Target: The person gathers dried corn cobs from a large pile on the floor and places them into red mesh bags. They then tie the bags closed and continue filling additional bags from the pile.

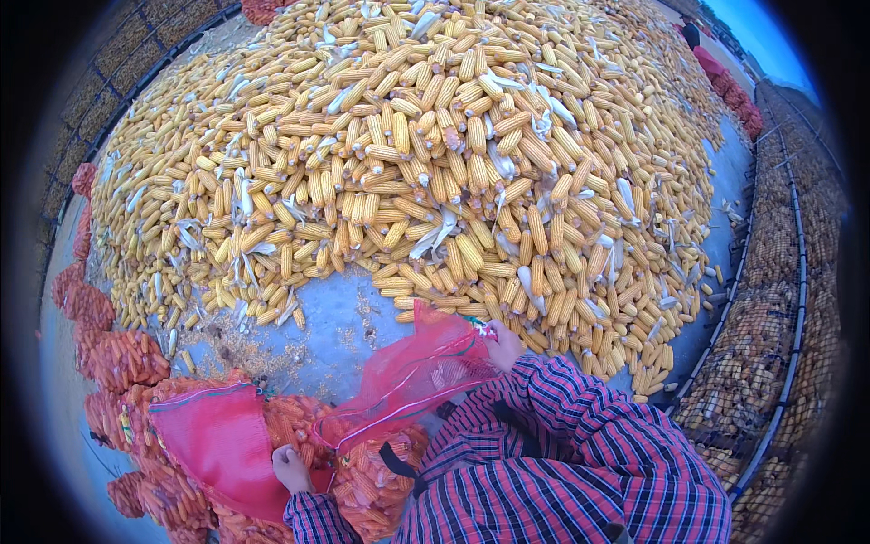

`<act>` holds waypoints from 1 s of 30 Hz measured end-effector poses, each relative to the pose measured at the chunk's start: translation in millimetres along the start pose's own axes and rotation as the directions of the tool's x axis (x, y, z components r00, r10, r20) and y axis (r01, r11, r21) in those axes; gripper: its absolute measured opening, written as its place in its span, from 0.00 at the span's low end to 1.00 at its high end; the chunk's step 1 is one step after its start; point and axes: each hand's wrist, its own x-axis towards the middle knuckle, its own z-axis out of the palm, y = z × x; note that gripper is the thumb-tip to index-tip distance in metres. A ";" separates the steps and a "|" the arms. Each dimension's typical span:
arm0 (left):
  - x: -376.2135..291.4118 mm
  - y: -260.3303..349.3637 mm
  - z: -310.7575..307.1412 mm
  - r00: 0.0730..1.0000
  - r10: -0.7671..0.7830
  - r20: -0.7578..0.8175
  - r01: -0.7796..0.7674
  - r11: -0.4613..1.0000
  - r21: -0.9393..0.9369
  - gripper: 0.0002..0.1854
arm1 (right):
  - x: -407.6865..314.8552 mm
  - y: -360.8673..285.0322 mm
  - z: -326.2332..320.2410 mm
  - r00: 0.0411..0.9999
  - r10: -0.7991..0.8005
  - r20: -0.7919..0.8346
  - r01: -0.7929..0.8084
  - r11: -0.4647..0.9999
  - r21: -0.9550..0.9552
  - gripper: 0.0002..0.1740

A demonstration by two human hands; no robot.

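Observation:
My right hand (504, 345) is closed on the gathered corner of a red mesh bag (414, 381), which hangs slack and looks empty, spread over the floor beside my plaid sleeve. At the lower left, my left hand (292, 468) touches the right edge of a flat stack of red mesh bags (217, 442); whether its fingers grip the edge cannot be told. That stack lies on filled mesh bags of corn cobs (377, 483). Ahead of both hands rises a large heap of husked yellow corn cobs (408, 149), with pale husk pieces scattered through it.
More filled red bags (126, 360) line the left side. A long netted corn crib (741, 367) with metal rails runs along the right, and another netted crib (129, 61) stands at the upper left. Loose kernels (265, 353) lie on the grey floor.

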 end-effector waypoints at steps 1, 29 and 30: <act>-1.0 -3.9 -0.7 0.993 -0.054 0.104 0.079 0.966 -0.248 0.15 | -4.8 7.5 -6.6 0.996 0.084 -0.024 -0.086 0.994 -0.074 0.15; 132.0 90.7 11.0 0.819 0.066 0.569 0.521 0.329 -0.788 0.09 | 257.7 -275.9 29.8 0.738 -0.123 0.663 -0.663 0.046 0.747 0.17; 131.6 93.8 -5.8 0.683 0.466 0.562 0.564 0.154 -0.812 0.14 | 272.0 -279.3 35.7 0.719 -0.174 0.673 -0.677 0.048 0.735 0.16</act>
